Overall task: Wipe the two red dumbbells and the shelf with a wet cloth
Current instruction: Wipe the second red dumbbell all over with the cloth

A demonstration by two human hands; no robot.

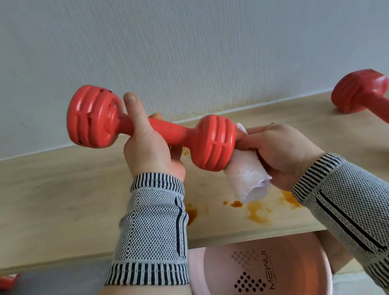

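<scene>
Left hand: wrapped round the handle of a red dumbbell, thumb pointing up beside the far head; it holds the weight up off the shelf.
Held dumbbell: tilted, its far ribbed head up and to the left, its near head lower and to the right, in the air above the stained part of the shelf.
Right hand: fingers curled round a bunched white cloth, pressing it against the end face of the near head of the held dumbbell.
Cloth: rolled into a wad, one corner poking up behind the dumbbell head, the thick end hanging below the fist.
Second dumbbell: lying on the shelf well to the right, one head near the wall, the other towards the front edge and partly cut off by the frame; no hand on it.
Shelf: pale wood board running along a light textured wall; orange-brown stains spread near its front edge under the hands, with a fainter mark along the wall joint.
Wrists: each wears a grey knitted support with black-and-white striped edges.
Below the shelf: a pink basin with a dotted logo and lettering printed inside.
Lower left: a small red thing on the floor, too blurred to name.
</scene>
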